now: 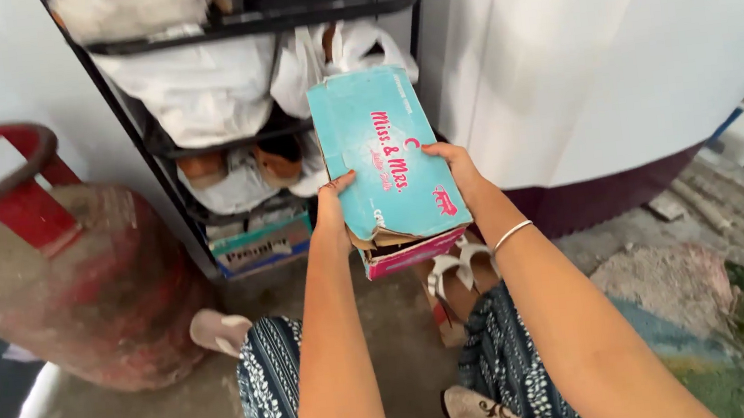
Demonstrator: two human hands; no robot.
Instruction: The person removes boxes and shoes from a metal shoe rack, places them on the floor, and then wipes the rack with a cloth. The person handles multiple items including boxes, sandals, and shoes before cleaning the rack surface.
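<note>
Holding a teal shoebox (382, 155) at the centre of the frame, both hands gripped its near end. The left hand (332, 206) clasped the lower-left edge, thumb on the lid; the right hand (457, 170) closed on the right edge, fingers curled under, a thin bangle (512, 235) on that wrist. The lid's near edge looked torn, and a pink base showed beneath it. The box tilted up and away, its far end close to the black rack (165, 148) at upper centre.

Judging from that pose, the step in hand was carrying the box between the rack and the floor; which direction could not be told. The next move would call for a steady two-handed grip, since the torn lid might slip off.

Below the box, at lower centre, lay a white sandal (458, 269) on what may have been another open box, though the view there was poor. White bags (193, 80) filled the rack shelves. A red gas cylinder (66, 278) stood at left, and a patchwork rug (735, 327) lay at lower right.
</note>
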